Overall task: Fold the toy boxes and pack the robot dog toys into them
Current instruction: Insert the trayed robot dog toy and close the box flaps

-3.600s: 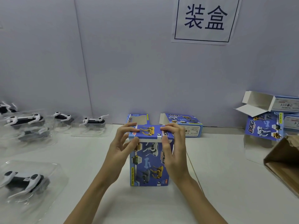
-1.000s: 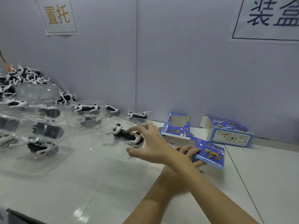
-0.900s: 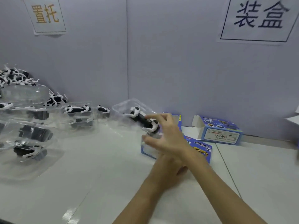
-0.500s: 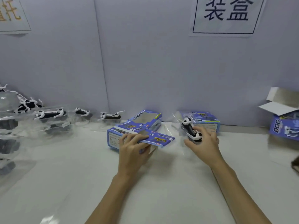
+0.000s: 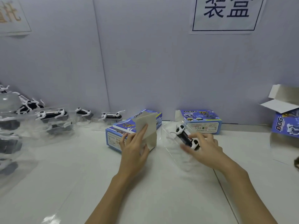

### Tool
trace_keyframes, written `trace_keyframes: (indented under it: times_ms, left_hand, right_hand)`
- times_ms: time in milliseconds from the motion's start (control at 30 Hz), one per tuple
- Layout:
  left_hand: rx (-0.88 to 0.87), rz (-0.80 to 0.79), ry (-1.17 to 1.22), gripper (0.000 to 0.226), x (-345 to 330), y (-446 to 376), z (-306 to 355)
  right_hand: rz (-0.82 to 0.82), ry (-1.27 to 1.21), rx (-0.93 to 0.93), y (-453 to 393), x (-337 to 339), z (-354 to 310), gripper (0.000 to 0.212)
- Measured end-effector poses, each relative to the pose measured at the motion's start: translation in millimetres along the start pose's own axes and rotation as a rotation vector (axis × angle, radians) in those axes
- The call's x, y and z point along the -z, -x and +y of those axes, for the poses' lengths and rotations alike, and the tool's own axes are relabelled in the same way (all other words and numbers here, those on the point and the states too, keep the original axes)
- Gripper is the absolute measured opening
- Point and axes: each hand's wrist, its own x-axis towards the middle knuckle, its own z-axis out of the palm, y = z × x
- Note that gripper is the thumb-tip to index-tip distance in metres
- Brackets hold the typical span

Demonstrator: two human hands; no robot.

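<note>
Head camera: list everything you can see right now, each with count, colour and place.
Open toy box: one, blue, table centre, lying on its side, grey flap raised.
Robot dog toy in clear tray: one, black and white, right of that box.
Second box: one, blue, against the wall behind.
Boxes at right edge: blue, white flaps open; count unclear.
Trayed dog toys: several, black and white, along the left side.
Wall signs: two, white paper, upper right and upper left.
Table: white.
Left hand: holds the flap.
Right hand: grips the trayed toy.
</note>
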Motion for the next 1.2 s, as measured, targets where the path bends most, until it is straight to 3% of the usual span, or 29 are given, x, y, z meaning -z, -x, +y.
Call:
trace_keyframes:
  times_ms: [167,267,333,433,600,800,967,1200]
  left_hand:
    - [0.003,-0.076,0.018,0.074,-2.0,1.7,-2.3]
    - [0.033,-0.128,0.028,0.079,-2.4,1.9,-1.5]
    - [0.044,-0.172,0.055,0.082,-2.5,2.3,0.3]
    - [0.062,-0.213,0.102,0.085,-0.4,3.2,1.6]
    - [0.17,-0.334,0.189,0.092,11.5,0.2,2.3]
    - [0.269,-0.392,0.247,0.092,14.8,-1.8,4.3]
    - [0.281,-0.376,0.29,0.089,17.3,-0.8,0.3]
    - [0.292,-0.388,0.31,0.09,24.7,-0.1,5.5]
  right_hand:
    - [0.147,0.078,-0.05,-2.7,-5.8,-3.3,0.038]
    - [0.124,-0.05,-0.073,-4.4,-10.2,-2.9,0.039]
    - [0.074,-0.137,-0.099,-6.7,-9.3,-2.8,0.048]
    - [-0.018,-0.081,-0.129,-10.3,-5.3,-1.5,0.072]
    - [-0.167,-0.184,0.004,-1.9,9.1,7.8,0.052]
    - [-0.311,-0.232,0.207,9.3,11.6,3.1,0.062]
    - [-0.255,-0.226,0.243,4.0,-3.1,-5.4,0.066]
    - [-0.036,-0.292,0.101,-3.8,-9.6,-5.0,0.067]
